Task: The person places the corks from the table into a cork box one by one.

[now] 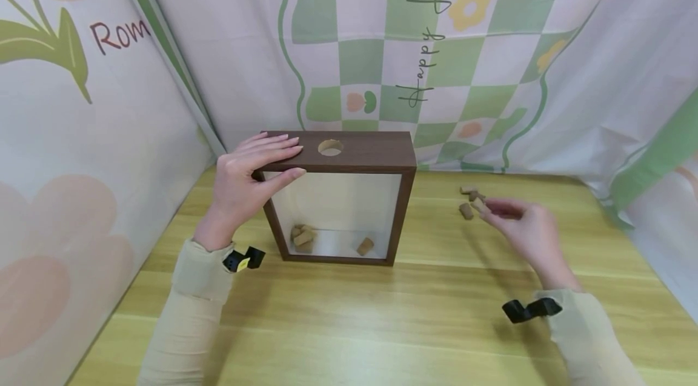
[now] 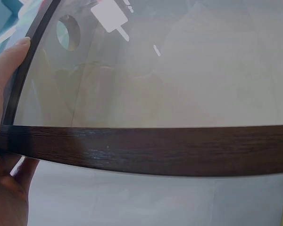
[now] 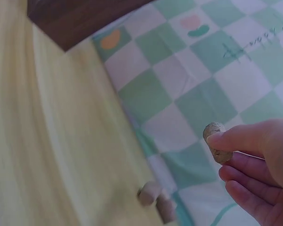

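A dark brown wooden display box (image 1: pixel 403 210) with a clear front stands upright on the table, a round hole (image 1: pixel 330 148) in its top. My left hand (image 1: pixel 245 174) grips its upper left corner, fingers across the top and thumb at the front; in the left wrist view the thumb (image 2: pixel 12 61) lies along the dark frame. Inside the box, several corks (image 1: pixel 303 237) are heaped at the left and a single cork (image 1: pixel 365 246) lies at the right. Away to the right, my right hand (image 1: pixel 523 228) pinches a cork (image 3: pixel 217 143) between thumb and fingers, just above the table.
A few loose corks (image 1: pixel 466 211) lie on the wood-grain table (image 1: pixel 338 319) beside the right hand. Behind the box hangs a green-and-white checked cloth (image 1: pixel 360 62). Patterned curtains (image 1: pixel 54 192) close off the left and right sides. Each wrist carries a small black camera mount (image 1: pixel 531 310).
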A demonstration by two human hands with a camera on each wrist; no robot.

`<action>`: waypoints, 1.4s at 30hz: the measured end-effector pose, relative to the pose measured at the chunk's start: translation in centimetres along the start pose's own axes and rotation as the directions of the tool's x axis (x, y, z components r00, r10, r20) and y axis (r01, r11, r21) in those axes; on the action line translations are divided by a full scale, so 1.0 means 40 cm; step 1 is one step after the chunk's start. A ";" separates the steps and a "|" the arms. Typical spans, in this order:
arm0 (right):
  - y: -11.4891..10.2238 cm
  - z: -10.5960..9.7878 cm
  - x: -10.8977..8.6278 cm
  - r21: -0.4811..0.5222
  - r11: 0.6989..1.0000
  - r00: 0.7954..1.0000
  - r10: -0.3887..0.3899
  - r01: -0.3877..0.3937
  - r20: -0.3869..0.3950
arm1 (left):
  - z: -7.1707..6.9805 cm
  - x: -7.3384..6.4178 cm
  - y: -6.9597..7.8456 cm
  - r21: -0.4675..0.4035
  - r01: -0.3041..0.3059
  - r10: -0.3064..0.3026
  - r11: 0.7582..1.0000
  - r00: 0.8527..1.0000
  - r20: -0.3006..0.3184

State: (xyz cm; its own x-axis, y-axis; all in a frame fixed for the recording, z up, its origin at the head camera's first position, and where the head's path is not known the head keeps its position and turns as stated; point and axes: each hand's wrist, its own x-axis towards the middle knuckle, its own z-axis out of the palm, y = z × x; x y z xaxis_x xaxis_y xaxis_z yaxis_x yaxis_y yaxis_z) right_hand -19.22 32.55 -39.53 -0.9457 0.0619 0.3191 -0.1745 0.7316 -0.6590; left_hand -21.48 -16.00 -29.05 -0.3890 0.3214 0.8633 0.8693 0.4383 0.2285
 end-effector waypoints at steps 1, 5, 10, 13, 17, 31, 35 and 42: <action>-0.010 -0.001 0.001 0.006 1.000 1.000 -0.007 0.007 -0.003 | 0.000 0.000 0.000 0.000 0.000 0.000 1.000 1.000 -0.002; -0.058 -0.002 0.009 0.018 0.998 0.997 -0.061 0.062 -0.046 | -0.001 0.001 0.001 0.006 -0.006 0.006 1.000 1.000 -0.001; -0.128 -0.008 0.020 0.046 0.991 0.986 -0.119 0.125 -0.117 | -0.001 0.000 -0.001 -0.004 0.004 -0.004 1.000 1.000 -0.004; -0.173 -0.017 0.024 0.065 0.985 0.977 -0.152 0.162 -0.147 | 0.000 0.000 -0.002 -0.010 0.013 -0.013 1.000 1.000 -0.009; -0.231 -0.029 0.032 0.076 0.972 0.962 -0.207 0.223 -0.178 | -0.001 0.000 -0.001 -0.003 0.008 -0.008 1.000 1.000 -0.004; -0.400 -0.054 0.055 0.302 0.880 0.917 -0.286 0.366 -0.277 | 0.000 -0.001 -0.001 0.002 0.003 -0.003 1.000 1.000 -0.002; -0.446 -0.056 0.051 0.357 0.841 0.902 -0.309 0.407 -0.301 | 0.000 -0.002 0.000 0.003 0.001 -0.001 1.000 1.000 -0.003; -0.526 -0.058 0.032 0.395 0.793 0.879 -0.356 0.464 -0.319 | 0.001 -0.001 -0.002 -0.002 0.006 -0.006 1.000 1.000 -0.006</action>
State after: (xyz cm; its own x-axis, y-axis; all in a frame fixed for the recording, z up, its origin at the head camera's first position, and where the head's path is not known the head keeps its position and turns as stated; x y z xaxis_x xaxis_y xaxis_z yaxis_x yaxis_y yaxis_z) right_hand -16.13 18.82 -23.68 -0.6814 0.0103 0.7318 -0.6857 0.3405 -0.6433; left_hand -21.53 -16.01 -29.13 -0.3926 0.3139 0.8644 0.8675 0.4385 0.2348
